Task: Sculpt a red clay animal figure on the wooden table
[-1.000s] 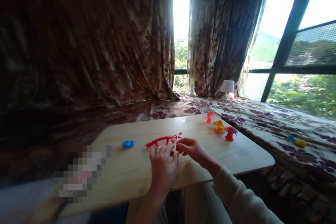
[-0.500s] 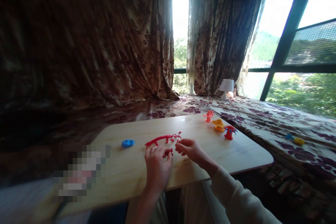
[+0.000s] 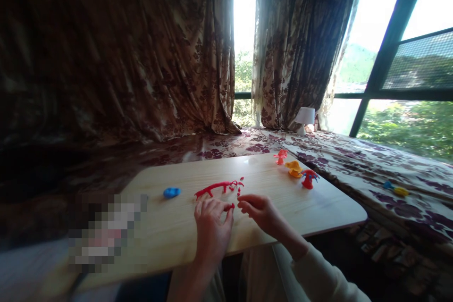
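My left hand (image 3: 212, 224) rests low over the light wooden table, thumb and fingertips pinched on a small red clay piece (image 3: 232, 205). Close by on the right is my right hand (image 3: 261, 214), its fingers curled together; anything between its fingertips is too small to make out. Just beyond both hands lies a long red clay shape (image 3: 215, 188) with short legs and a curled end. Several little red clay bits (image 3: 239, 189) are scattered by that end. Farther left sits a blue clay lump (image 3: 171, 192).
Along the right side of the table (image 3: 329, 210) stand a pink figure (image 3: 281, 156), a yellow one (image 3: 294, 169) and a red one with blue spikes (image 3: 309, 179). A blurred patch (image 3: 106, 236) covers something at left. A white lamp (image 3: 305, 116) stands behind on a flowered cover.
My right hand has shifted slightly down and toward me, uncovering more of the small red bits. My left fingertips have tilted a little around the red piece.
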{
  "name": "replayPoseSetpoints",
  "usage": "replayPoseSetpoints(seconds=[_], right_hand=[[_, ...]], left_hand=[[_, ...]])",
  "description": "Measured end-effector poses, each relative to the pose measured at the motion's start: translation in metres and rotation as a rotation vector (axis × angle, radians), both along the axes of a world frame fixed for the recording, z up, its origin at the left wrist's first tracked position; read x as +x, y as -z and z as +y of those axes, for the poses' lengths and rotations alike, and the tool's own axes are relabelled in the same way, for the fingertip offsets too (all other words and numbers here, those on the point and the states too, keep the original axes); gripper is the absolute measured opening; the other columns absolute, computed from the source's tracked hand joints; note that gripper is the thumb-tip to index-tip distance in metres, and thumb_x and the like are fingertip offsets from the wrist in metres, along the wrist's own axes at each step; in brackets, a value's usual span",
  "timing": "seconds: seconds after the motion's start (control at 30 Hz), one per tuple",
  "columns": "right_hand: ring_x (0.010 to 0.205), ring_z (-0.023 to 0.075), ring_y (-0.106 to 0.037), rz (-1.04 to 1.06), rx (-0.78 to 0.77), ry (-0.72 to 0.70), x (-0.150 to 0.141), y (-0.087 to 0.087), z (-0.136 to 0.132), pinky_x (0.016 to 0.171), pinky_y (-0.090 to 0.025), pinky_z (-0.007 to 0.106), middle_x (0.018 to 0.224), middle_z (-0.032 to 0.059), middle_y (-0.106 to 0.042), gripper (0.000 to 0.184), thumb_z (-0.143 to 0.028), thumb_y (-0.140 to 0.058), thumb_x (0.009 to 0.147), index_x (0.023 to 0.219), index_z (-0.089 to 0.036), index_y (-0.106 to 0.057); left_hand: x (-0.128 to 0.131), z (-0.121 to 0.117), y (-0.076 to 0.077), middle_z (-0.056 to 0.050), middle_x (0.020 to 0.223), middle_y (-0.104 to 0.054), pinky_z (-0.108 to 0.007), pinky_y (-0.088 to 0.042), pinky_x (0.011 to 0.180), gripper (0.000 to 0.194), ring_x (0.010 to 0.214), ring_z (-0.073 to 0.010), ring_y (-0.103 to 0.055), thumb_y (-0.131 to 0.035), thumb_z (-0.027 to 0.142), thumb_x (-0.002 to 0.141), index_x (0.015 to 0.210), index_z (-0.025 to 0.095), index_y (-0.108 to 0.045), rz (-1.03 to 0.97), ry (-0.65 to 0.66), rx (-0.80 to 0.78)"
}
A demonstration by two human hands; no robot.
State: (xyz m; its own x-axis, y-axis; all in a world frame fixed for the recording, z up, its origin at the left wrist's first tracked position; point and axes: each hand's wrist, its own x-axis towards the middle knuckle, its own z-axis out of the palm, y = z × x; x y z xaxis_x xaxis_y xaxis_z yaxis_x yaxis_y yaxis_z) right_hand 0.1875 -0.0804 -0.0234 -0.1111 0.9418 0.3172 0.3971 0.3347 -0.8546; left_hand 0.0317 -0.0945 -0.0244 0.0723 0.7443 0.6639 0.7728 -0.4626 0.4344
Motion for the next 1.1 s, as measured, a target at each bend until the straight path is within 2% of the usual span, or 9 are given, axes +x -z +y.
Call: replayPoseSetpoints(seconds=[0.1,0.23,0.37,0.57,0.7,0.87,0.97,1.1], right_hand=[[0.06,0.0152,-0.06,0.101,-0.037,-0.052,-0.006,0.0,-0.011,0.053,-0.047,0.024,0.066,0.0035,-0.068,0.027,-0.035,-0.054,0.079,0.078,-0.015,-0.072],[0.056,0.0132,-0.057,0.207,-0.058,-0.023,0.001,0.003,-0.013,0.053,-0.046,0.023,0.058,0.0013,-0.063,0.024,-0.037,-0.058,0.074,0.07,-0.015,-0.068],[0.05,0.0123,-0.054,0.266,-0.09,0.053,0.02,0.015,-0.009,0.048,-0.044,0.023,0.054,0.0003,-0.06,0.024,-0.039,-0.06,0.07,0.067,-0.016,-0.066],[0.049,0.0118,-0.051,0.252,-0.051,0.082,0.027,0.029,0.0,0.048,-0.041,0.024,0.056,0.0005,-0.06,0.023,-0.034,-0.061,0.069,0.077,-0.015,-0.071],[0.054,0.0132,-0.053,0.197,0.005,0.063,0.026,0.025,0.001,0.051,-0.042,0.025,0.061,0.0024,-0.062,0.023,-0.033,-0.06,0.072,0.077,-0.016,-0.074],[0.064,0.0151,-0.056,0.153,0.044,0.028,0.028,0.019,-0.005,0.06,-0.044,0.026,0.073,0.0035,-0.065,0.022,-0.028,-0.063,0.069,0.084,-0.017,-0.075],[0.056,0.0136,-0.054,0.164,0.006,0.036,0.026,0.02,-0.007,0.053,-0.043,0.025,0.061,0.0018,-0.062,0.023,-0.031,-0.06,0.072,0.081,-0.015,-0.073],[0.047,0.0107,-0.049,0.183,-0.032,0.053,0.023,0.019,-0.007,0.047,-0.04,0.023,0.05,-0.0015,-0.055,0.023,-0.034,-0.059,0.074,0.065,-0.015,-0.066]], left_hand=[[0.009,-0.008,-0.003,0.0,0.077,-0.067,-0.045,-0.033,0.096,0.009,0.085,-0.0201,-0.058,-0.059,0.019,0.077,0.075,0.024,-0.066,0.009,0.035,0.011],[0.009,-0.015,-0.001,0.0,0.079,-0.067,-0.045,-0.033,0.095,0.013,0.084,-0.0195,-0.058,-0.058,0.018,0.078,0.08,0.026,-0.068,0.042,0.074,0.025],[-0.014,-0.013,0.009,0.0,0.081,-0.069,-0.046,-0.032,0.094,0.014,0.084,-0.0206,-0.06,-0.055,0.022,0.08,0.083,0.027,-0.068,0.075,0.042,0.095],[-0.045,-0.009,0.02,-0.001,0.077,-0.07,-0.039,-0.039,0.079,0.017,0.078,-0.0207,-0.06,-0.051,0.025,0.083,0.079,0.024,-0.067,0.053,-0.018,0.118],[-0.051,-0.01,0.024,-0.001,0.074,-0.07,-0.037,-0.039,0.077,0.016,0.076,-0.0201,-0.06,-0.051,0.024,0.082,0.077,0.024,-0.067,0.051,-0.036,0.126],[-0.059,-0.009,0.031,-0.001,0.072,-0.07,-0.036,-0.039,0.075,0.017,0.073,-0.0199,-0.06,-0.051,0.024,0.082,0.075,0.022,-0.067,0.044,-0.058,0.134],[-0.061,-0.008,0.033,-0.001,0.072,-0.07,-0.036,-0.039,0.076,0.018,0.074,-0.0197,-0.06,-0.051,0.024,0.083,0.074,0.022,-0.066,0.044,-0.061,0.137],[-0.061,-0.008,0.034,-0.001,0.072,-0.07,-0.036,-0.038,0.074,0.02,0.072,-0.0193,-0.06,-0.05,0.025,0.084,0.073,0.022,-0.066,0.045,-0.06,0.146]])
